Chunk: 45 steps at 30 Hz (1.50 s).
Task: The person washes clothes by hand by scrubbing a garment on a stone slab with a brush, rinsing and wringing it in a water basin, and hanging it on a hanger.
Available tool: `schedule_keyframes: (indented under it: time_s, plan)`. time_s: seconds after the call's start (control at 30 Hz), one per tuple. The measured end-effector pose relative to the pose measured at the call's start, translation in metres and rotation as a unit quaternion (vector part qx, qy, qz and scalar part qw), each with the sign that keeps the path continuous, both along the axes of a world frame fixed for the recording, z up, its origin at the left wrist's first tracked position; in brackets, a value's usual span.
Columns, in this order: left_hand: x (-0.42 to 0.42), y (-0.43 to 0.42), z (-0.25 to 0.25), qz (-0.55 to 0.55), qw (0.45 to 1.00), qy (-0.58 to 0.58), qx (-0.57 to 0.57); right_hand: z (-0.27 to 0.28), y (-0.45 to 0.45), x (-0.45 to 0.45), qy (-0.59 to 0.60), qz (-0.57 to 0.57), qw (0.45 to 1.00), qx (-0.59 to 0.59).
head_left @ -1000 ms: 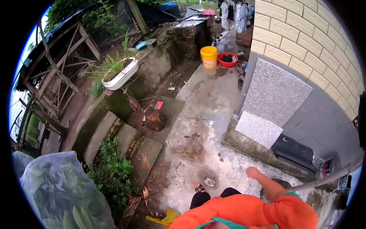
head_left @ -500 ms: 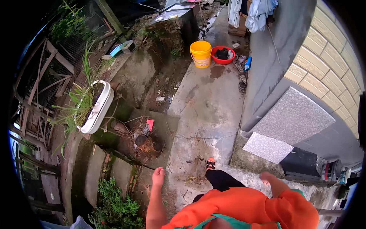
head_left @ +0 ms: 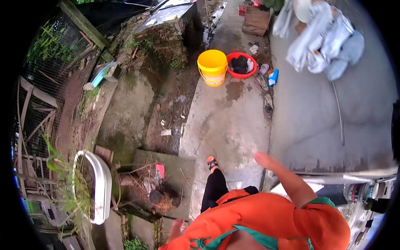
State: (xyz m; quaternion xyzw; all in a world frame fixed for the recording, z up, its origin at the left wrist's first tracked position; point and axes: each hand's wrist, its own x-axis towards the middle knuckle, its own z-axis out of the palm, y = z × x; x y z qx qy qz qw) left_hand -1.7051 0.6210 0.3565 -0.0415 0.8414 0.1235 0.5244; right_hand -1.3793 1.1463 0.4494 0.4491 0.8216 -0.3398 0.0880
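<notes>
My right hand (head_left: 263, 159) is held out over the wet concrete path (head_left: 216, 125), nearest to the grey wall's foot; its fingers are smeared and too small to make out. Low in the view, my left hand (head_left: 178, 226) hangs beside my orange top (head_left: 250, 218), fingers curled in and nothing seen in them. Neither hand touches an object. One sandalled foot (head_left: 212, 163) is forward on the path. Further up the path stand a yellow bucket (head_left: 212, 67) and a red basin (head_left: 242, 65) with dark and pale cloth inside.
Shoes (head_left: 268, 104) and a blue item (head_left: 273, 77) lie along the grey wall (head_left: 333, 125). Pale clothes (head_left: 325, 41) hang at upper right. To the left are a stump (head_left: 156, 196), a white planter (head_left: 102, 187) and a concrete ledge (head_left: 125, 108).
The view has moved forward along the path; the bucket, basin and hanging clothes appear closer. My left hand came into view, then dropped lower. The other foot now shows ahead.
</notes>
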Motion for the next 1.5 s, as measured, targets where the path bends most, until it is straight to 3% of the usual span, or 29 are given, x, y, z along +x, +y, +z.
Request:
schedule_keyframes:
  time_s: [0.07, 0.1, 0.13, 0.2, 0.23, 0.27, 0.33, 0.37, 0.4, 0.43, 0.5, 0.53, 0.6, 0.67, 0.7, 0.8, 0.87, 0.97, 1.1, 1.2, 1.3, 1.4, 1.43, 1.5]
  plan:
    - [-0.058, 0.064, -0.035, -0.008, 0.999, -0.013, -0.041, -0.07, 0.04, 0.024, -0.152, 0.215, 0.964, 0.016]
    - [-0.091, 0.121, -0.031, -0.029, 0.999, -0.01, -0.03, -0.1, 0.057, 0.049, -0.192, 0.204, 0.959, -0.04]
    - [-0.126, 0.17, -0.04, -0.032, 0.997, 0.045, 0.053, -0.115, 0.065, 0.059, -0.224, 0.19, 0.95, -0.101]
    - [-0.194, 0.265, -0.059, -0.059, 0.964, 0.144, 0.217, -0.068, 0.104, 0.031, -0.236, 0.046, 0.958, -0.156]
    - [-0.202, 0.341, -0.014, 0.001, 0.962, 0.146, 0.229, -0.047, 0.128, 0.015, -0.24, -0.027, 0.953, -0.18]
    - [-0.222, 0.401, -0.008, -0.06, 0.945, 0.175, 0.271, -0.061, 0.15, 0.011, -0.209, -0.072, 0.957, -0.188]
    - [-0.243, 0.515, 0.03, -0.019, 0.931, 0.118, 0.345, -0.085, 0.199, 0.002, -0.17, -0.147, 0.952, -0.207]
    - [-0.252, 0.566, 0.044, -0.08, 0.929, 0.125, 0.338, -0.091, 0.223, -0.007, -0.163, -0.179, 0.946, -0.214]
    - [-0.251, 0.608, 0.042, -0.014, 0.909, 0.102, 0.404, -0.08, 0.255, -0.035, -0.184, -0.199, 0.936, -0.223]
    - [-0.25, 0.648, 0.059, -0.047, 0.904, 0.151, 0.397, -0.071, 0.289, -0.058, -0.202, -0.215, 0.925, -0.238]
    - [-0.245, 0.712, 0.049, -0.005, 0.915, 0.09, 0.394, -0.104, 0.365, -0.089, -0.184, -0.057, 0.967, -0.169]
    - [-0.238, 0.745, 0.045, 0.075, 0.914, 0.032, 0.396, -0.113, 0.41, -0.109, -0.172, 0.014, 0.977, -0.122]
    - [-0.228, 0.791, 0.02, 0.18, 0.914, -0.067, 0.357, -0.121, 0.477, -0.161, -0.169, 0.105, 0.979, -0.03]
    - [-0.217, 0.844, 0.012, 0.166, 0.943, -0.098, 0.272, -0.136, 0.549, -0.193, -0.034, -0.042, 0.998, -0.009]
    - [-0.216, 0.867, -0.007, 0.146, 0.955, -0.116, 0.231, -0.109, 0.581, -0.221, -0.005, -0.13, 0.991, -0.032]
    - [-0.225, 0.934, -0.027, 0.059, 0.96, -0.101, 0.253, -0.119, 0.664, -0.262, 0.033, -0.169, 0.984, -0.036]
    - [-0.235, 0.978, -0.023, 0.091, 0.962, -0.096, 0.24, -0.118, 0.709, -0.28, 0.048, -0.151, 0.987, -0.027]
    - [-0.254, 1.05, -0.025, 0.126, 0.964, -0.105, 0.208, -0.117, 0.763, -0.298, -0.02, -0.199, 0.975, -0.094]
    - [-0.284, 1.131, -0.091, 0.129, 0.974, -0.122, 0.139, -0.202, 0.812, -0.277, -0.054, -0.199, 0.976, -0.073]
    - [-0.298, 1.183, -0.139, 0.146, 0.983, -0.099, 0.06, -0.234, 0.858, -0.272, -0.111, -0.234, 0.96, -0.102]
    - [-0.301, 1.214, -0.18, 0.163, 0.98, -0.101, 0.056, -0.285, 0.892, -0.264, -0.096, -0.257, 0.958, -0.083]
    - [-0.301, 1.211, -0.216, 0.235, 0.969, -0.025, 0.077, -0.336, 0.917, -0.263, 0.006, -0.208, 0.978, 0.016]
    - [-0.299, 1.207, -0.24, 0.267, 0.959, -0.008, 0.09, -0.357, 0.93, -0.266, -0.035, -0.221, 0.974, -0.024]
    - [-0.301, 1.193, -0.239, 0.285, 0.947, 0.035, 0.147, -0.37, 0.945, -0.278, -0.109, -0.25, 0.955, -0.117]
